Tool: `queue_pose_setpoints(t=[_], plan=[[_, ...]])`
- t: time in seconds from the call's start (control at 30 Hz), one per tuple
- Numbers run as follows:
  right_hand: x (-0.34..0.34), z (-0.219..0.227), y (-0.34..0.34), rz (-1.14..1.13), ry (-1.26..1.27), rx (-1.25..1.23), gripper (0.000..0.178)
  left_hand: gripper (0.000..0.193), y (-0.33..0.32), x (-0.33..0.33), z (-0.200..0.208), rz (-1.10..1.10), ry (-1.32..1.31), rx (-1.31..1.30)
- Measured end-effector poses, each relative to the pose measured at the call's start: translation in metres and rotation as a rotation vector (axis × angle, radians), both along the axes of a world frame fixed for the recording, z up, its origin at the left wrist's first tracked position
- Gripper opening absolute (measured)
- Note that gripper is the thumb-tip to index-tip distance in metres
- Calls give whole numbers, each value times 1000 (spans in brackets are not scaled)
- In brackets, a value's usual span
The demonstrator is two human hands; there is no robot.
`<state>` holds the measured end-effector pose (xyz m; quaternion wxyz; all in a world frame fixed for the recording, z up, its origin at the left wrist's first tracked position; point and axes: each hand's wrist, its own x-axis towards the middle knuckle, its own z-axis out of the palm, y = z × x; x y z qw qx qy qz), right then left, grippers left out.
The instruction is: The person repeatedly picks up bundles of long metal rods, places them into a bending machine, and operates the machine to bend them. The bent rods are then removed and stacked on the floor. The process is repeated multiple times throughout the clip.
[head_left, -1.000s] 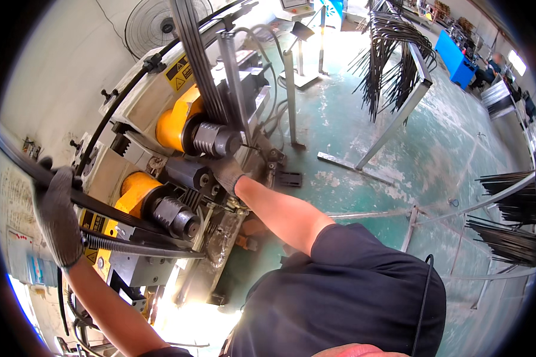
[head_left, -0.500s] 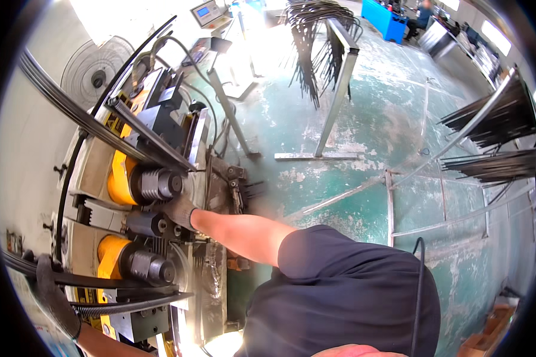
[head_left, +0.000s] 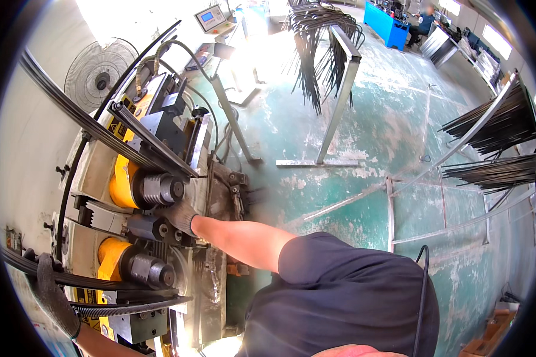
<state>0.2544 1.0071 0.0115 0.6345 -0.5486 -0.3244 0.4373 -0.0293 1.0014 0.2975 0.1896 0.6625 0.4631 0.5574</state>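
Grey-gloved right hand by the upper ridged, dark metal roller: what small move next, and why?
I'd probably ease the right hand back from the black metal block: it sits close beneath the upper roller in the picture, while the grey-gloved left hand is at the slender dark metal rods.

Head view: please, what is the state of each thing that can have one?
Left hand, gloved, wrapped over the lower rods
Right hand, gloved, beside the dark block; fingers partly hidden
Upper rods, bundled side by side
Screen, lit
Fan, upright; spinning or not, unclear
Hanging rods, draped over a metal stand
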Motion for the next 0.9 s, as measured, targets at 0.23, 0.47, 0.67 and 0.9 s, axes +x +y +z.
queue_pose_setpoints(t=[0.23, 0.47, 0.67, 0.9], plan=[[-5, -12, 13, -36, 35, 44, 47, 42, -2, 5, 2, -26, -75, -50], [-13, -11, 17, 60, -74, -127, 53, 41, -14, 0, 9, 12, 44, -7], [-6, -5, 14, 106, 10, -102, 52, 47, -19, -3, 17, 194, 180, -45], [-5, -57, 26, 143, -28, -81, 31, 35, -42, -9, 38, 279, 391, 81]])
